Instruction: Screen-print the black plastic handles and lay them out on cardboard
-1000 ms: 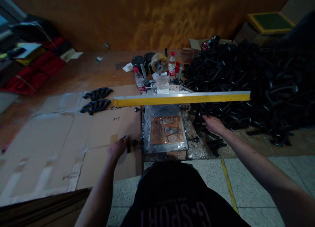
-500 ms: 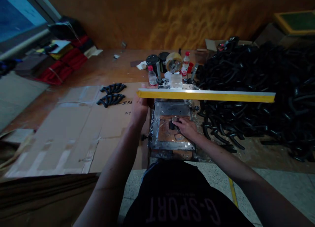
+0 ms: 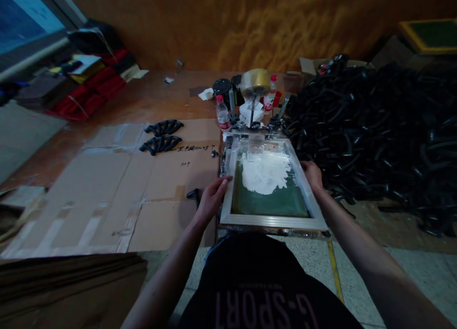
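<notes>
A pale-framed printing screen [image 3: 273, 220] lies flat in front of me, its green mesh carrying a big patch of white ink [image 3: 266, 173]. My left hand [image 3: 211, 198] rests against the frame's left rail, fingers curled on its edge. My right hand [image 3: 313, 175] holds the right rail the same way. A small black part [image 3: 194, 194] lies on the cardboard just left of my left hand.
A huge heap of black curved parts [image 3: 378, 129] fills the right side. Two rows of the same parts [image 3: 160, 136] sit on flattened cardboard [image 3: 117, 195] at left. Bottles [image 3: 222, 115], a tape roll [image 3: 254, 81] and cans stand behind the screen.
The screen, raised edge-on before, has swung down flat over the plate. My right hand left the plate for the right rail; my left hand moved down the left rail.
</notes>
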Tool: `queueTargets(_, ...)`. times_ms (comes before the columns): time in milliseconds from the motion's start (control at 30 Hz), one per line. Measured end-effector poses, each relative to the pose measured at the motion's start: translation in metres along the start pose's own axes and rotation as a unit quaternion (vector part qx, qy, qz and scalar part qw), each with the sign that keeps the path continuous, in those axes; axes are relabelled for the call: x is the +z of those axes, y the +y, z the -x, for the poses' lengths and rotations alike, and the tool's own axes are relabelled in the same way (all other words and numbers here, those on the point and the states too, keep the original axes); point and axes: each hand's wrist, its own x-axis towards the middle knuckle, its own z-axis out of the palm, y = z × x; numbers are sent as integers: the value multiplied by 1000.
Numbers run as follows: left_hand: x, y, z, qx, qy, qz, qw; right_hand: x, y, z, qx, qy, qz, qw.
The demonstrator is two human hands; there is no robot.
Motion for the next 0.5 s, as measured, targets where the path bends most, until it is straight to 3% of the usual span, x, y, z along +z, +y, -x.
queueTargets(100, 10, -38, 0, -24, -15, -43, 999, -9, -21, -29, -10, 61, 18, 998)
queueTargets(200, 18, -66, -6, -30, -15, -90, 995, 1, -76, -51, -118, 53, 36, 991)
queueTargets(333, 23, -80, -10, -41, -21, -113, 992, 24, -129, -55, -183, -95, 88, 975)
queueTargets(400, 23, -81, -10, -40, -28, -103, 993, 32, -132, -41, -191, -173, 107, 960)
queueTargets(500, 23, -82, -9, -40, -30, -80, 996, 31, -120, -9, -252, -237, 101, 933)
